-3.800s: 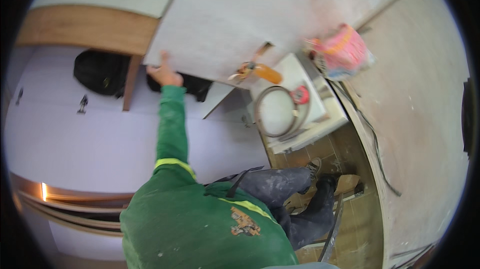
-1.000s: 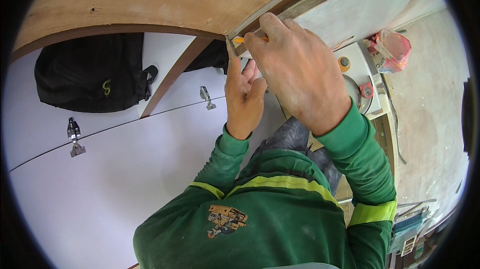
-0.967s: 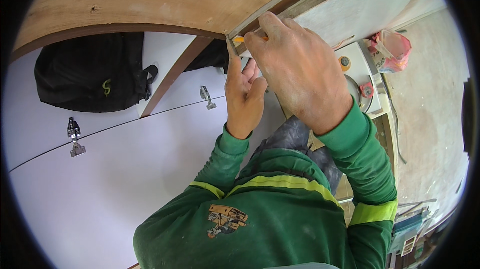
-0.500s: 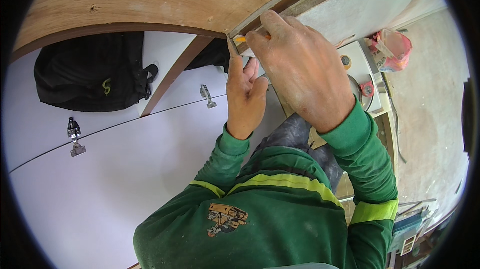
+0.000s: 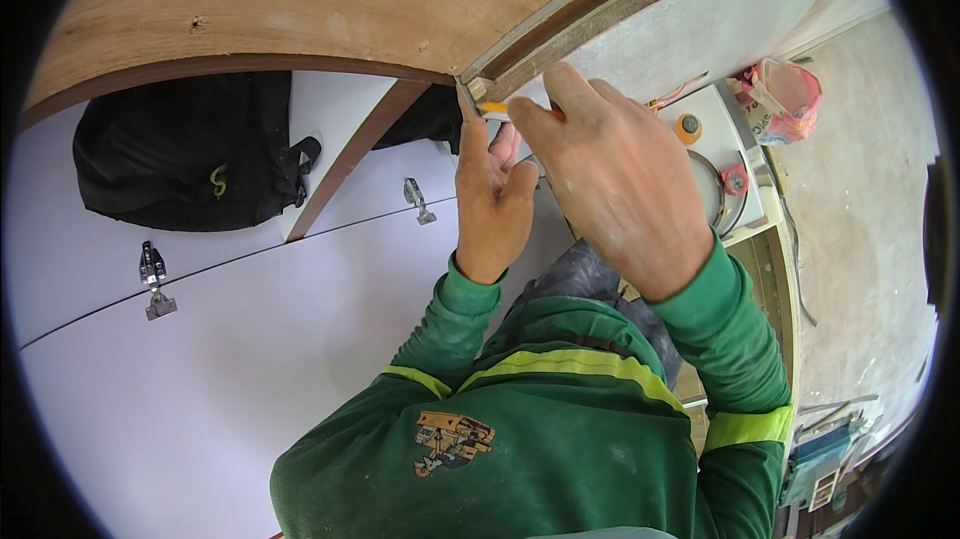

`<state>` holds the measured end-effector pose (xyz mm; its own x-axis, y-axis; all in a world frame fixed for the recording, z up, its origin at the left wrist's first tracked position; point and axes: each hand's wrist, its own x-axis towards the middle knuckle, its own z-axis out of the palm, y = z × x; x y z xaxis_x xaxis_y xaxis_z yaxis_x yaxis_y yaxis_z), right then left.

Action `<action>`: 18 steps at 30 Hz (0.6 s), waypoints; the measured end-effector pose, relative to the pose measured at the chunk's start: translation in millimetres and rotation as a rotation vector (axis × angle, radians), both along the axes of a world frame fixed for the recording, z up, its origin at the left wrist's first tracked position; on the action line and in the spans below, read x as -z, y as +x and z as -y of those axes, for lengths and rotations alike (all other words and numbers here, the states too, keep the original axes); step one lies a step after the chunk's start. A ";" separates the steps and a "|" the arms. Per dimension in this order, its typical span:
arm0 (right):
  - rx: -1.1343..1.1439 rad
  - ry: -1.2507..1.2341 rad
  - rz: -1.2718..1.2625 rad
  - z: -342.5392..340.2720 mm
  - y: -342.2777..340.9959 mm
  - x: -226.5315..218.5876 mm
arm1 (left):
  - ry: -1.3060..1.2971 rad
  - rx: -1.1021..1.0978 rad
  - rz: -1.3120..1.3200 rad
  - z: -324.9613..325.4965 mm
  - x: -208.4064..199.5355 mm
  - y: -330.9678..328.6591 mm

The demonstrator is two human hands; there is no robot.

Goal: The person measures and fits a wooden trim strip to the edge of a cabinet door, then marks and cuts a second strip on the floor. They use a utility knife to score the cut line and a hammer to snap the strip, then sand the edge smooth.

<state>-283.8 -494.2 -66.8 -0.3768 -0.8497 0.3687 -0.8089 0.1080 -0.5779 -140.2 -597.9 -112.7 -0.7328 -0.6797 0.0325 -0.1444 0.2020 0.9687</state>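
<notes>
Both hands are up at the corner where the curved brown plywood panel meets the grey-white board with its dark wooden edge strip. The left hand has its fingers stretched upward, the tips pressed against a small pale wooden block sitting right at that corner. The right hand is closed around a slim orange-handled tool, only a short stub of which shows between the two hands; its tip is hidden, so whether it is a pencil or a blade cannot be told.

Compared with half a second and a full second ago, very little has shifted: the hands sit at the same corner, the right one a touch lower and nearer the left, the orange stub now pointing more sideways toward the block. Nearly four seconds ago only the left arm was reaching up to the panel edge, well away from this spot. The work has therefore settled into fine, close handling at the joint rather than reaching or repositioning.

Below the hands lie white laminated panels bearing two metal hinges, with a black backpack tucked under the plywood. To the right stands a white box-like machine with a round opening, and a pink plastic bag lies on the concrete floor.
</notes>
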 end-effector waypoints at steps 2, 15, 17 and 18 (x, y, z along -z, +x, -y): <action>-0.017 0.017 -0.023 -7.7 -1.0 -4.1 | 0.000 0.013 0.009 2.1 0.8 3.8; 0.013 -0.063 -0.043 19.9 -12.0 4.3 | 0.065 0.027 -0.016 0.8 3.2 6.2; -0.007 -0.061 -0.055 20.9 -15.4 4.2 | 0.074 0.025 -0.017 -0.1 3.7 6.5; -0.016 -0.085 -0.056 21.2 -17.7 5.7 | 0.086 0.027 -0.023 0.1 5.6 6.0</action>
<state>-301.5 -515.4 -72.5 -0.3401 -0.8205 0.4594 -0.8415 0.0474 -0.5382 -134.2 -598.0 -118.3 -0.7507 -0.6606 -0.0080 -0.1175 0.1215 0.9856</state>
